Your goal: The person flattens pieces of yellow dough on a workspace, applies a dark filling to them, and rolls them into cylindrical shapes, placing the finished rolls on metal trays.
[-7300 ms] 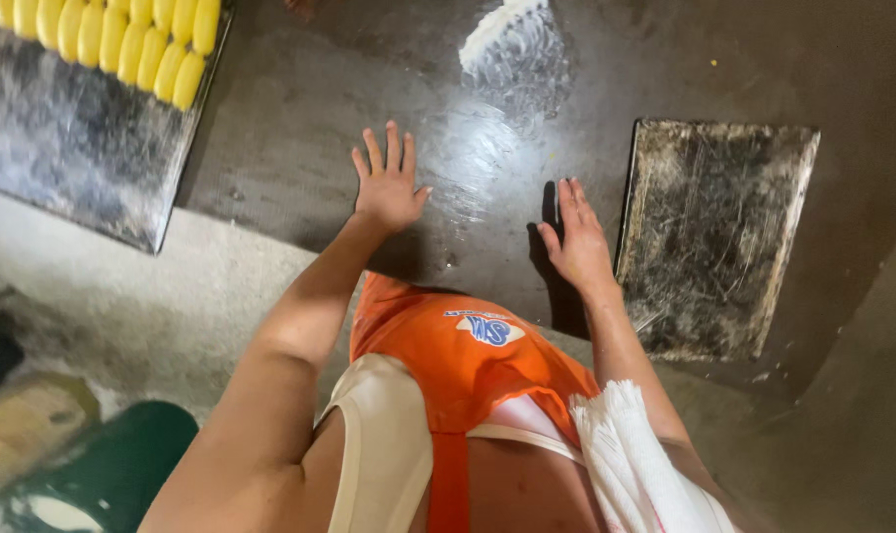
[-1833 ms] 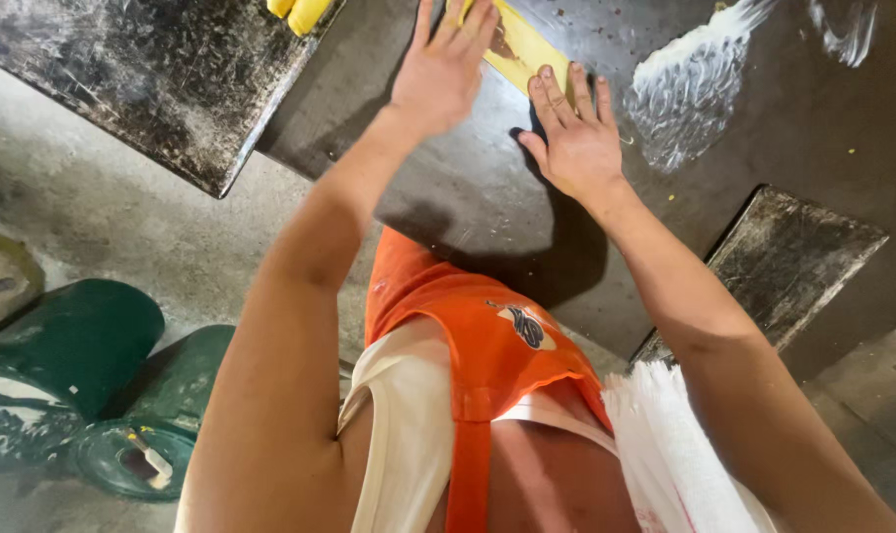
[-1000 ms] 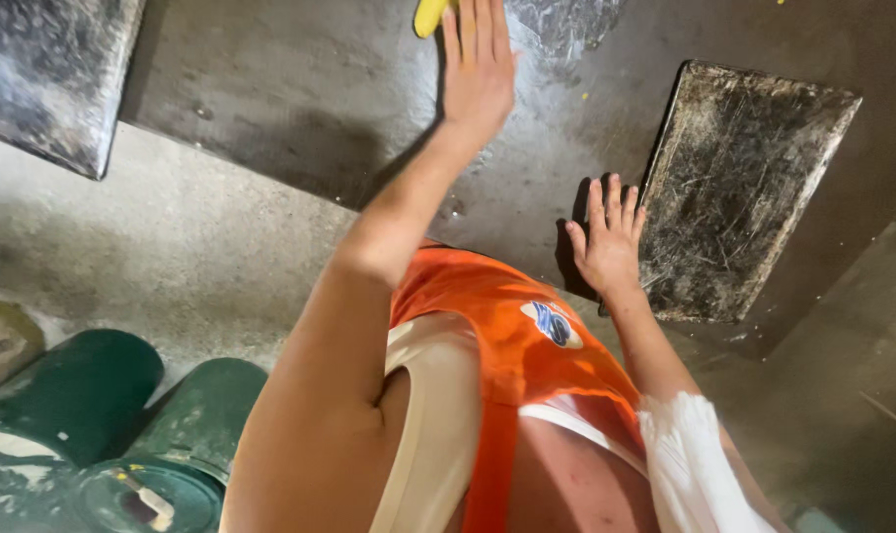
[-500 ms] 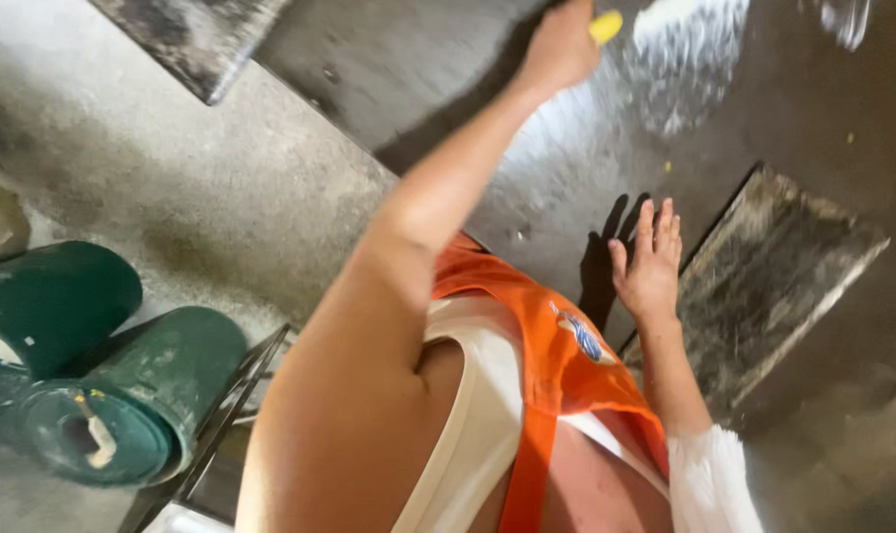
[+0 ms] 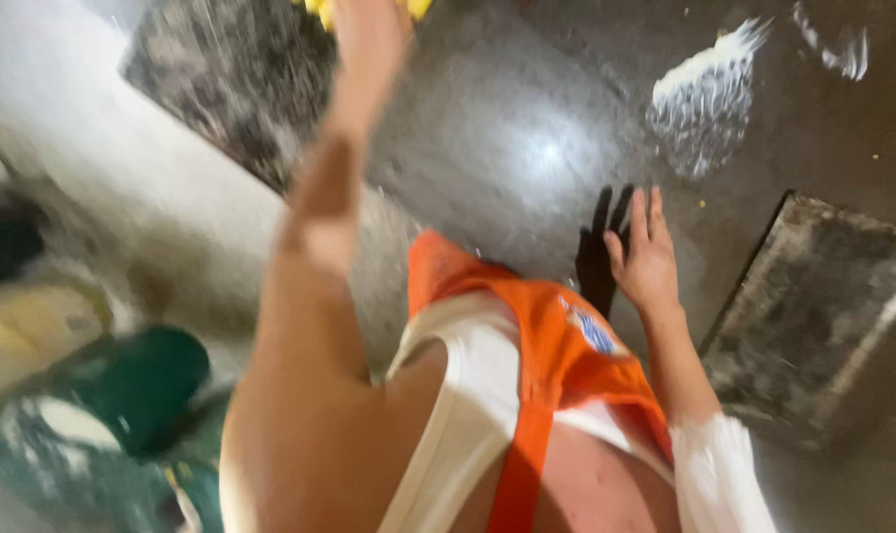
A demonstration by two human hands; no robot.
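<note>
Yellow dough pieces (image 5: 322, 8) sit at the far edge of the dark worktop (image 5: 507, 148), on the far corner of a blackened metal tray (image 5: 241, 84); only a sliver of them shows at the top of the head view. The left hand (image 5: 369, 35) reaches out over them, arm fully stretched. The view is blurred there, and I cannot tell whether the fingers are closed on a piece or merely resting over it.

Judgement on handling: the pieces look soft and light, likely to dent or stick if pinched hard. Best taken from underneath or by the two long sides, with a loose hold.

The right hand (image 5: 643, 259) lies flat on the worktop near its front edge, palm down, fingers spread and straight, gripping nothing. It touches only the bare surface, which looks wet or oily and shiny, so probably slippery. A second blackened tray (image 5: 813, 316) lies just to the right of that hand, apart from it. A white floury smear (image 5: 705, 94) marks the worktop farther back. Green containers (image 5: 122, 415) stand low at the left, off the worktop, blurred.
</note>
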